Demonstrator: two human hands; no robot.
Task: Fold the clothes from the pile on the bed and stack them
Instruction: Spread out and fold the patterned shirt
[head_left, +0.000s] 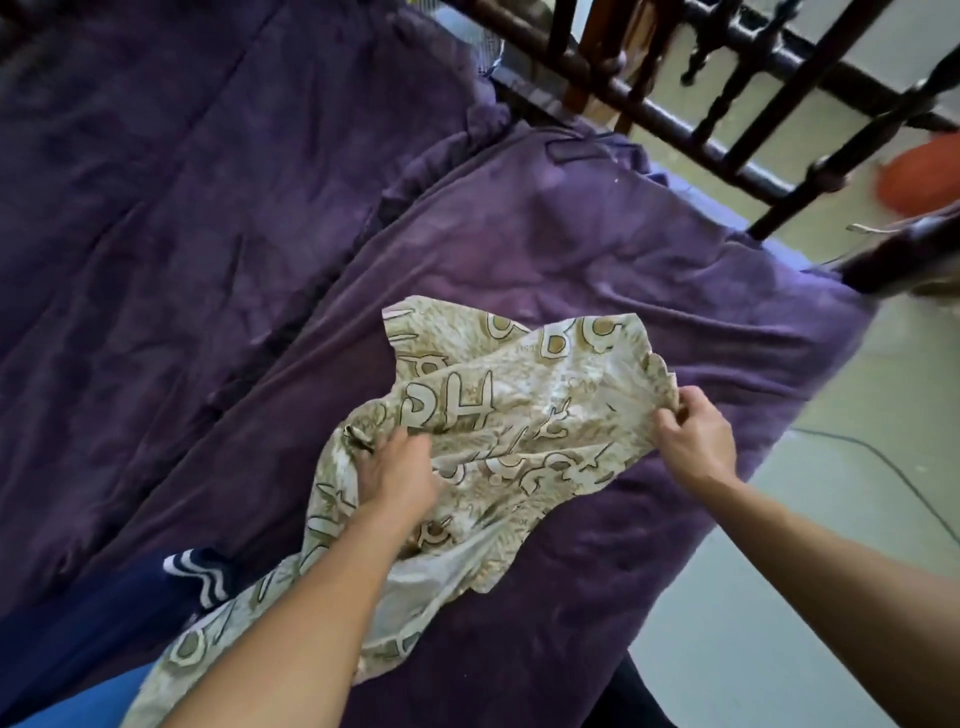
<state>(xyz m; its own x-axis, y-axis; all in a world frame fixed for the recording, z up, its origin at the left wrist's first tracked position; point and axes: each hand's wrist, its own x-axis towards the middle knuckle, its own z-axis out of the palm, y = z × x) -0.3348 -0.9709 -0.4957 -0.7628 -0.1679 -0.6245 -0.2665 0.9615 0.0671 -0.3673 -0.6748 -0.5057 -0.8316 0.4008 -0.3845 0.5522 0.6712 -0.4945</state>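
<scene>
The cloth (498, 415) lies crumpled on the bed (571, 249), its long axis running toward the person. The right hand (693, 441) pinches its right edge; the left hand (397, 475) grips its middle bunch.

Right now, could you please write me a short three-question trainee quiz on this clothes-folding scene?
1. True or false: the right hand pinches the edge of the beige patterned garment.
2. Multiple choice: the left hand is (a) lifted clear of the bed, (b) resting on the garment, (c) holding the bed rail.
3. Fill in: the garment lies on a ______ blanket.

Key: 1 true; 2 b; 3 purple.
</scene>
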